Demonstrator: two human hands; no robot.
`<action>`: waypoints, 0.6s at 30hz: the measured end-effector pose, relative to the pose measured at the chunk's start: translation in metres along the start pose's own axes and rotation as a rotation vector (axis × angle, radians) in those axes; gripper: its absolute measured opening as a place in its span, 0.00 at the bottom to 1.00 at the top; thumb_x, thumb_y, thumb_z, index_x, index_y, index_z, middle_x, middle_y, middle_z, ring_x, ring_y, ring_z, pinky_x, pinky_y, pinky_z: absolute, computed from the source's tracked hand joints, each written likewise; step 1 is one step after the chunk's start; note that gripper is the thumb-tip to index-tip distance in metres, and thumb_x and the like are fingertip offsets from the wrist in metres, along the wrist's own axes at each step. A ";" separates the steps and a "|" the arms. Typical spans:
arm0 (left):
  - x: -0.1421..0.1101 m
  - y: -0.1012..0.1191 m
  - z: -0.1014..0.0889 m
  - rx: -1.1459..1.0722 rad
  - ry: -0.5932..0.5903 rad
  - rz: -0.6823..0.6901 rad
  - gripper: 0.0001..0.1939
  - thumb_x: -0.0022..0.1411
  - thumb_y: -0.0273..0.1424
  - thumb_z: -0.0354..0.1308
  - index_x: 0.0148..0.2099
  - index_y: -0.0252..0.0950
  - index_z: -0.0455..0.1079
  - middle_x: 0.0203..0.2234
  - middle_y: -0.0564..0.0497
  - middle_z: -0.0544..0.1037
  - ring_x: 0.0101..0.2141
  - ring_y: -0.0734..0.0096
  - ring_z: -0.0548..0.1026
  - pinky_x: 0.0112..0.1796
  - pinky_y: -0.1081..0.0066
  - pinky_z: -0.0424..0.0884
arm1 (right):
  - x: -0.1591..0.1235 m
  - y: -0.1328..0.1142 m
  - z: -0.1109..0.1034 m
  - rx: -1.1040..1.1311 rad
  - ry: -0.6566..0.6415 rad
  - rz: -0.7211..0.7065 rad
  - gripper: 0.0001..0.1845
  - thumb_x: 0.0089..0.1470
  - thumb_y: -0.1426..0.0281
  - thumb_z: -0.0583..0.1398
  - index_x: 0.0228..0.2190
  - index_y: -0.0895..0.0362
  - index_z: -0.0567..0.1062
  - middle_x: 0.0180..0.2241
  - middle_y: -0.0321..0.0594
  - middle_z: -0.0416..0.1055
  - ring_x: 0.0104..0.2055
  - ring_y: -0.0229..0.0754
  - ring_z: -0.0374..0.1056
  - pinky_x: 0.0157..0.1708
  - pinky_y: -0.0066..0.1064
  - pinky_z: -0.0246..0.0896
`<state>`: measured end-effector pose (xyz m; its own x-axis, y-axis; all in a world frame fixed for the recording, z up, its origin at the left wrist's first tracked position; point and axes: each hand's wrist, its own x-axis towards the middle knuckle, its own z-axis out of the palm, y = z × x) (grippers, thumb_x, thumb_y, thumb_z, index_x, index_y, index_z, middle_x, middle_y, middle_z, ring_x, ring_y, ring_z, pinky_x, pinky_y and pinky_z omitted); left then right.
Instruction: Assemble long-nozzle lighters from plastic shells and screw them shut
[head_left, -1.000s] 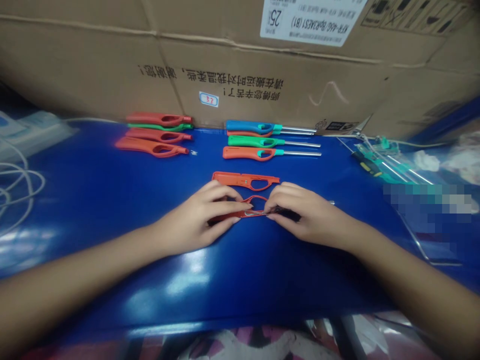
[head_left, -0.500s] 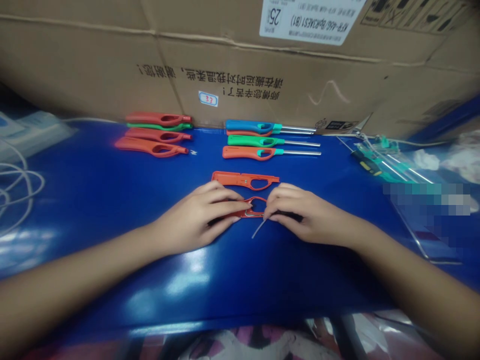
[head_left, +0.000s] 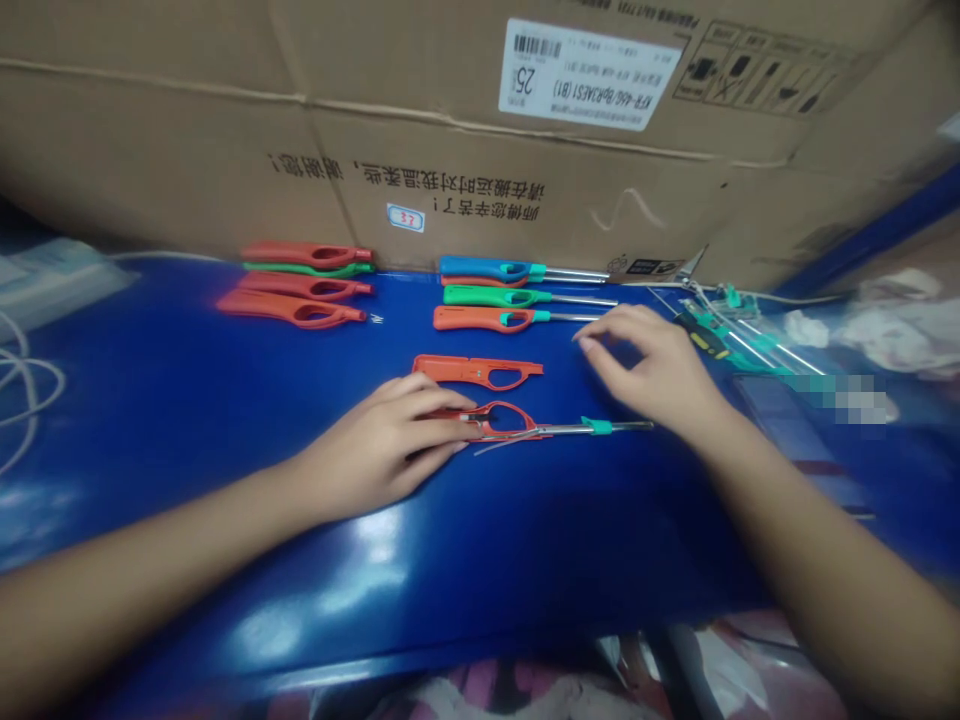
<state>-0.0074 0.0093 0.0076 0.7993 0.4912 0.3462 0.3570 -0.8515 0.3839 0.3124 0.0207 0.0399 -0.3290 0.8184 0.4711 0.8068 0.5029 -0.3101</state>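
Note:
My left hand point(head_left: 390, 445) presses down on an orange lighter shell half point(head_left: 501, 422) lying on the blue table point(head_left: 187, 400); a metal tube with a teal collar point(head_left: 596, 427) sticks out of it to the right. A thin wire trails under the shell. My right hand point(head_left: 652, 370) hovers above the table past the tube's right end, fingers loosely curled and apart, holding nothing. A second orange shell half point(head_left: 480, 370) lies just behind.
Three assembled lighters point(head_left: 517, 295) lie in a row at the back centre, a stack of orange and green shells point(head_left: 300, 285) at back left. Metal tubes with teal parts point(head_left: 739, 335) lie at right. A large cardboard box point(head_left: 450, 130) walls the back. White cable point(head_left: 22, 390) at left.
My right hand has let go of the shell and lifted away to the right and back. The metal tube with the teal collar now shows. The view has shifted slightly.

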 end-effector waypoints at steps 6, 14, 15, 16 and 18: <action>0.000 0.000 0.000 0.016 0.006 0.004 0.15 0.71 0.28 0.55 0.56 0.45 0.75 0.52 0.47 0.78 0.48 0.62 0.73 0.48 0.62 0.72 | 0.004 0.051 -0.041 -0.550 -0.023 0.672 0.16 0.60 0.69 0.56 0.47 0.56 0.78 0.49 0.53 0.72 0.53 0.57 0.65 0.50 0.44 0.59; 0.000 0.000 -0.002 0.070 0.012 0.032 0.14 0.72 0.29 0.54 0.55 0.44 0.76 0.51 0.48 0.79 0.47 0.62 0.74 0.47 0.63 0.72 | -0.007 0.089 -0.067 -0.702 -0.063 1.019 0.18 0.57 0.69 0.58 0.48 0.58 0.79 0.48 0.60 0.68 0.49 0.57 0.62 0.45 0.45 0.56; 0.000 0.000 -0.002 0.075 0.017 0.038 0.14 0.71 0.29 0.55 0.55 0.44 0.76 0.51 0.48 0.79 0.47 0.62 0.74 0.47 0.63 0.72 | -0.008 0.091 -0.068 -0.703 -0.071 1.038 0.18 0.57 0.69 0.58 0.48 0.58 0.79 0.47 0.59 0.68 0.48 0.57 0.63 0.44 0.44 0.57; 0.000 0.000 -0.003 0.079 0.022 0.043 0.14 0.71 0.29 0.55 0.55 0.44 0.76 0.51 0.48 0.79 0.47 0.62 0.74 0.47 0.63 0.72 | -0.008 0.093 -0.069 -0.702 -0.078 1.054 0.18 0.57 0.69 0.59 0.47 0.57 0.79 0.47 0.59 0.69 0.48 0.56 0.63 0.44 0.44 0.57; 0.000 0.000 -0.003 0.081 0.029 0.051 0.15 0.71 0.28 0.55 0.55 0.45 0.76 0.50 0.48 0.80 0.46 0.63 0.75 0.46 0.64 0.73 | -0.008 0.095 -0.069 -0.697 -0.088 1.081 0.17 0.57 0.67 0.60 0.47 0.56 0.80 0.48 0.59 0.69 0.49 0.57 0.63 0.43 0.43 0.57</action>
<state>-0.0091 0.0097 0.0098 0.8035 0.4511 0.3883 0.3554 -0.8869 0.2951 0.4253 0.0429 0.0635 0.6393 0.7455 0.1886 0.7579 -0.6523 0.0090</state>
